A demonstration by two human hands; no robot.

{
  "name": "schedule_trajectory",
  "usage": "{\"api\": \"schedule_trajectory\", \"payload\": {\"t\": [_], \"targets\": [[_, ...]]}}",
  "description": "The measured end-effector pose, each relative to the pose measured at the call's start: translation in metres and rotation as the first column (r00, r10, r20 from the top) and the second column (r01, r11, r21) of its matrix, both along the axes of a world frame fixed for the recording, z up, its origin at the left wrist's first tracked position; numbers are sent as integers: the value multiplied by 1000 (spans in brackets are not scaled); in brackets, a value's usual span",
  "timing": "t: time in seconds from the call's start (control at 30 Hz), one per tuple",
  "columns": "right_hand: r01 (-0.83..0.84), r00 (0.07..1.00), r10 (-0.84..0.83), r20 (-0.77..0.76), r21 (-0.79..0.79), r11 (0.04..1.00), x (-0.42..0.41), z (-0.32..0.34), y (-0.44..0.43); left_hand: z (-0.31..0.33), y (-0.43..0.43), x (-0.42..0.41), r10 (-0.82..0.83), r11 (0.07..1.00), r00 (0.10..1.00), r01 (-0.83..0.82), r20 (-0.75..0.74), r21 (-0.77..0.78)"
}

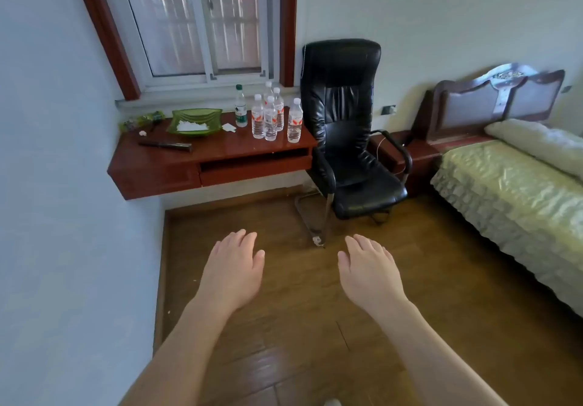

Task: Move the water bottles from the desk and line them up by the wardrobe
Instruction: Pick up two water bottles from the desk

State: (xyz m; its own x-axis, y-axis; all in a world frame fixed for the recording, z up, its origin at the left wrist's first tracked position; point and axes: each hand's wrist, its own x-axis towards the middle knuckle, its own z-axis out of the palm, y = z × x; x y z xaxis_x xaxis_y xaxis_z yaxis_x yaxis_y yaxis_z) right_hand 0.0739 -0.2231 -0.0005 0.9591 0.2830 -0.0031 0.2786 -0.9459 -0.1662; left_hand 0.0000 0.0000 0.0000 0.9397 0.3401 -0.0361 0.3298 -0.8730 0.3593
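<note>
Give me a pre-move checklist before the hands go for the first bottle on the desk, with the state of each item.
1. Both hands free: ok. The left hand and right hand are open and hold nothing.
2. Bottles upright on the desk: ok. The white-capped bottles stand clustered, and the green-capped bottle stands just left of them.
3. Floor path to the desk: ok, bare wood.
4. Black chair clear of the bottles: not ok. It stands right beside the rightmost bottle.
5. Hands within reach: not ok, they are over the floor, well short of the desk.
6. Spot by the wardrobe: cannot tell, no wardrobe in view.
</note>
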Motion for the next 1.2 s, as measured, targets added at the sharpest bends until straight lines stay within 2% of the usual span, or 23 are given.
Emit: {"api": "schedule_trajectory", "payload": {"t": [0.23,0.6,0.93,1.2], "targets": [[-38,999,39,-24,25,999,85,-21,-8,-12,-12,73,31,999,999,-30,-20,42],[-122,990,125,-59,55,991,211,-15,-3,-13,-17,171,166,985,986,-165,-25,49],[-112,990,115,-81,42,993,290,-34,61,-38,48,241,199,980,980,-199,-5,-33],[-65,995,68,-70,43,997,354,-36,133,-46,131,323,130,991,991,-128,38,-42]]}}
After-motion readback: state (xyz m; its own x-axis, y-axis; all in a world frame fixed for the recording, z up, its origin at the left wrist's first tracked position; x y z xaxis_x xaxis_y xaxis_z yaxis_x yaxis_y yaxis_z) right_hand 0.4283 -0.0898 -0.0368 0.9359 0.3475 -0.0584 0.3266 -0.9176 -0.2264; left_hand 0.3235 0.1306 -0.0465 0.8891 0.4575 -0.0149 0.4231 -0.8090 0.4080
